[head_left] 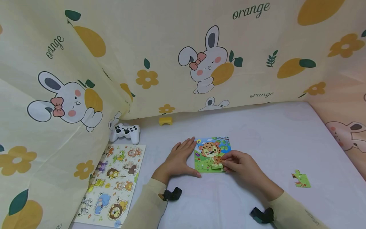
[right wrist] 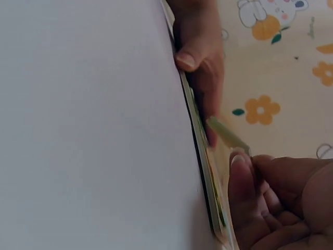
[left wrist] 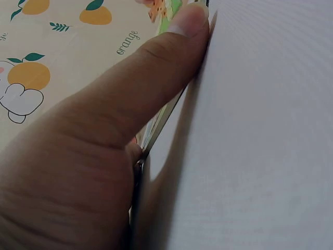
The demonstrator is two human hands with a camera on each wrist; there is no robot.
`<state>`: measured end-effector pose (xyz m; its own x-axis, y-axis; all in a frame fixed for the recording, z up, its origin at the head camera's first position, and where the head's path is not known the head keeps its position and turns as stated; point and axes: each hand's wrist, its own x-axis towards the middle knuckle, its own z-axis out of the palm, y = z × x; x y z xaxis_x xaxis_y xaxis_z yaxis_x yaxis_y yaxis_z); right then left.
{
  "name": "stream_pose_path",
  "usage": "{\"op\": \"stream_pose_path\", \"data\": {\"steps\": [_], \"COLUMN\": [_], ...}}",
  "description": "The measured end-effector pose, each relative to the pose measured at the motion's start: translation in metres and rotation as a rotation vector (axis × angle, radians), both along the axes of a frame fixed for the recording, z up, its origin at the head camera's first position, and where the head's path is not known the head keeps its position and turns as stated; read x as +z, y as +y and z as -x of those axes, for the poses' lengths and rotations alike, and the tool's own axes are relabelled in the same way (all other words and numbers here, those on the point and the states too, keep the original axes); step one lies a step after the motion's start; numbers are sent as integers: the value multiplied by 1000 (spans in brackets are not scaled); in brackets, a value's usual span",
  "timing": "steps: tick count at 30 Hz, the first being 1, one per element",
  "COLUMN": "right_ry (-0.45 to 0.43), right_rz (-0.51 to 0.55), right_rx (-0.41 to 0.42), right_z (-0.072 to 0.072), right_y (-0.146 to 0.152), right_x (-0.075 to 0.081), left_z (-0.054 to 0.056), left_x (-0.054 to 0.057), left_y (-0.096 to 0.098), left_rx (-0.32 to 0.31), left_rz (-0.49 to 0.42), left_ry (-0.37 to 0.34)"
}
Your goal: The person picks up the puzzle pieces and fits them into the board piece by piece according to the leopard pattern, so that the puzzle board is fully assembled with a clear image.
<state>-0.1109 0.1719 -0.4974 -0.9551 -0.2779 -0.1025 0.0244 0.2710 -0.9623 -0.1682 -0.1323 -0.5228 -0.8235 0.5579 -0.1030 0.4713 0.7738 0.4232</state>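
Note:
A square leopard jigsaw puzzle lies on the white tabletop in the head view. Along its left side rests my left hand, fingers straight and thumb spread at the near left corner; the left wrist view shows that thumb against the puzzle's edge. My right hand pinches a green puzzle piece between thumb and fingertips over the puzzle's lower right. In the right wrist view this puzzle piece is tilted, raised off the board. Another loose puzzle piece lies apart on the right.
On the left lies an animal sticker-like board, with a white game controller behind it. A yellow block stands at the back by the printed cloth, which hangs along the back and left.

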Motion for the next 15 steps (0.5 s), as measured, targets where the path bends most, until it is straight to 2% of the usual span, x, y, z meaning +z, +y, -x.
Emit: {"op": "stream_pose_path", "data": {"steps": [6,15], "right_ry": [17,158], "right_rz": [-70,-342], "right_rx": [-6,21], "right_z": [2,2], "right_y": [-13,-18], "right_x": [1,3], "left_z": [0,0], "left_x": [2,3], "left_y": [0,0], "left_rx": [-6,-7], "left_rz": [-3,-5], "left_ry": [-1,-6]}}
